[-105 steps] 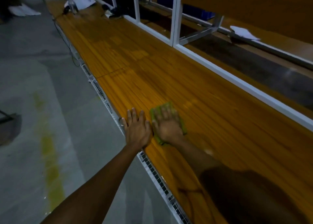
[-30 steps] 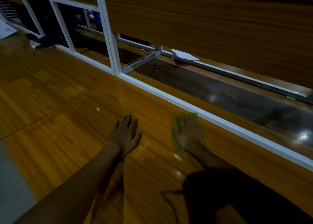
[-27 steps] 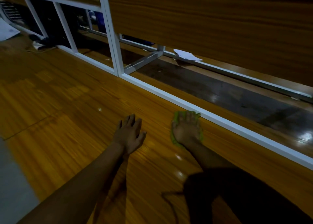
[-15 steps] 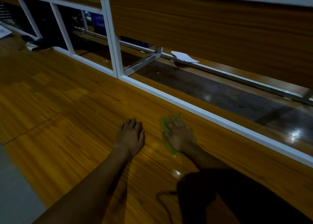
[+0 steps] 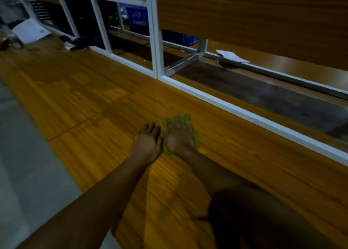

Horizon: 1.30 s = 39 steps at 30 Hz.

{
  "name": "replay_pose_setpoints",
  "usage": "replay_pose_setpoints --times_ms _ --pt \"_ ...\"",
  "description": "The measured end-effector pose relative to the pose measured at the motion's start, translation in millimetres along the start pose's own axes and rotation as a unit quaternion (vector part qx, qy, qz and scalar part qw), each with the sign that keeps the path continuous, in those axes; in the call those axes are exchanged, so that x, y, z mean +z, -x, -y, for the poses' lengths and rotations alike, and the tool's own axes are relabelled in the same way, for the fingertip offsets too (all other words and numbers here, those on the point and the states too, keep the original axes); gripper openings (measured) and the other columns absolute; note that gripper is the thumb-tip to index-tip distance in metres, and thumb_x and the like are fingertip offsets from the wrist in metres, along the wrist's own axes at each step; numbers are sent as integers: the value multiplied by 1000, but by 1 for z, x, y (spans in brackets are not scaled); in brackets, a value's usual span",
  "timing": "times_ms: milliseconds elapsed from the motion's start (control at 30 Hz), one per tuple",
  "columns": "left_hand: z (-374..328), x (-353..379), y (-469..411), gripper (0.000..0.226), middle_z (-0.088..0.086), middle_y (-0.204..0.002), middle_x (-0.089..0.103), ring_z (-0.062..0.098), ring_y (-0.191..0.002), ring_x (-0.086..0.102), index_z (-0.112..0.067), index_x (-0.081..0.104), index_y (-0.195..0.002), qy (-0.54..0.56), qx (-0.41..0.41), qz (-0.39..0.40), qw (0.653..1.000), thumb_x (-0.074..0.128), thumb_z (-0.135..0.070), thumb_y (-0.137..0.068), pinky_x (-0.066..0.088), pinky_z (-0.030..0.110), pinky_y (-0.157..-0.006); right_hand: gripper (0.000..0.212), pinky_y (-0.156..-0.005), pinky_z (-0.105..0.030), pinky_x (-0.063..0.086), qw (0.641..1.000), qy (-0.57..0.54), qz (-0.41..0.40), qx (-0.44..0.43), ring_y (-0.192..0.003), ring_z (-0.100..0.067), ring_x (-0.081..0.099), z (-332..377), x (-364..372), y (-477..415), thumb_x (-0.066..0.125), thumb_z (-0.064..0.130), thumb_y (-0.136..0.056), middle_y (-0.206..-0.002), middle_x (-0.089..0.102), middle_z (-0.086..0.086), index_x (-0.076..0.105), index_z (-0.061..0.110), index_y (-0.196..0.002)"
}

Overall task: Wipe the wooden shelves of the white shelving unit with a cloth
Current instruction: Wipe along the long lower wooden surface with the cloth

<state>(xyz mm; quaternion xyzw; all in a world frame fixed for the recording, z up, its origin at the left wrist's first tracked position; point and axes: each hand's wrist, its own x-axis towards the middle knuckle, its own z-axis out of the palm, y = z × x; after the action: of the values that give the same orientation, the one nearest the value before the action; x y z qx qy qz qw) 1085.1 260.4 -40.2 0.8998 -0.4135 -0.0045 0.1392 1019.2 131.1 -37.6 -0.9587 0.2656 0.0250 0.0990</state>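
A long wooden shelf (image 5: pixel 94 102) runs from the near right to the far left, edged by the white frame (image 5: pixel 216 102) of the shelving unit. My right hand (image 5: pixel 178 137) lies flat, palm down, pressing a green cloth (image 5: pixel 195 137) onto the shelf; only the cloth's edges show around the hand. My left hand (image 5: pixel 148 143) rests flat on the wood right beside it, fingers together, holding nothing. The two hands almost touch.
A white upright post (image 5: pixel 155 32) stands behind the shelf. A sheet of paper (image 5: pixel 232 56) lies on the shelf beyond the frame. Papers (image 5: pixel 30 31) and cables (image 5: pixel 75 41) sit at the far left end. Grey floor (image 5: pixel 22 164) lies to the left.
My right hand has slid the cloth back from the white frame rail toward my left hand. The gap between the hands has closed. The camera view has swung left.
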Motion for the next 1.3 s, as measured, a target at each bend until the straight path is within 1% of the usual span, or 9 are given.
replay_pose_setpoints --times_ms 100,267,467,700,834,934,1034,1134,1300 --pt "15 -9 25 54 10 -158 27 31 -145 19 -17 36 -146 -11 -22 -7 1000 21 -44 -102 20 49 -117 61 -123 -45 -6 996 -10 13 -83 -155 -21 -3 8 5 40 10 52 -103 -168 0 -1 9 30 -161" --pt "30 -21 72 64 4 -163 9 24 -150 3 -21 21 -154 1 -56 25 998 15 -52 -99 6 44 -121 63 -116 -48 30 989 -26 -100 -103 -137 -36 47 -60 0 74 20 49 -102 -148 51 -16 57 15 -140" --pt "84 -36 107 70 3 -164 6 22 -150 1 -24 17 -155 -21 -110 7 994 11 -59 -95 5 47 -121 59 -124 -49 0 997 -18 4 73 -155 -31 2 -39 -15 17 14 47 -108 -168 2 -14 5 23 -161" --pt "108 -42 102 55 3 -163 14 22 -150 7 -20 25 -152 -14 -132 -20 991 24 -43 -102 5 49 -121 67 -122 -50 -1 993 6 13 -119 -155 -28 2 132 27 41 3 51 -99 -168 8 -10 12 25 -161" --pt "108 -42 104 55 5 -160 25 23 -149 15 -18 32 -149 -11 -165 -48 985 21 -38 -100 7 54 -119 75 -122 -44 -9 977 13 5 -213 -155 -23 -6 119 26 99 -12 57 -91 -168 0 -4 3 32 -160" --pt "113 -42 110 56 8 -153 37 28 -146 22 -16 49 -136 -19 -259 -104 960 21 -40 -94 9 67 -112 77 -122 -43 -1 982 -7 -1 -187 -155 -23 3 83 17 96 -10 61 -92 -168 6 -3 11 33 -161" --pt "119 -34 114 44 11 -156 29 31 -148 13 -15 48 -135 53 -318 -146 935 33 -33 -98 11 70 -110 68 -122 -48 2 994 -39 2 -101 -155 -26 4 71 11 45 3 58 -100 -169 8 -7 12 31 -161" --pt "123 -33 115 57 14 -160 19 28 -150 6 -7 41 -143 176 -316 -216 907 29 -35 -95 14 56 -118 60 -123 -49 2 997 -28 0 -71 -155 -27 3 106 13 1 12 50 -105 -168 8 -10 14 28 -161" --pt "126 -36 122 64 4 -162 14 15 -150 3 -13 31 -151 388 -285 -290 827 26 -38 -92 8 36 -122 60 -123 -48 -3 977 35 15 -209 -155 -26 -3 208 36 26 19 46 -107 -169 0 -8 3 26 -161"
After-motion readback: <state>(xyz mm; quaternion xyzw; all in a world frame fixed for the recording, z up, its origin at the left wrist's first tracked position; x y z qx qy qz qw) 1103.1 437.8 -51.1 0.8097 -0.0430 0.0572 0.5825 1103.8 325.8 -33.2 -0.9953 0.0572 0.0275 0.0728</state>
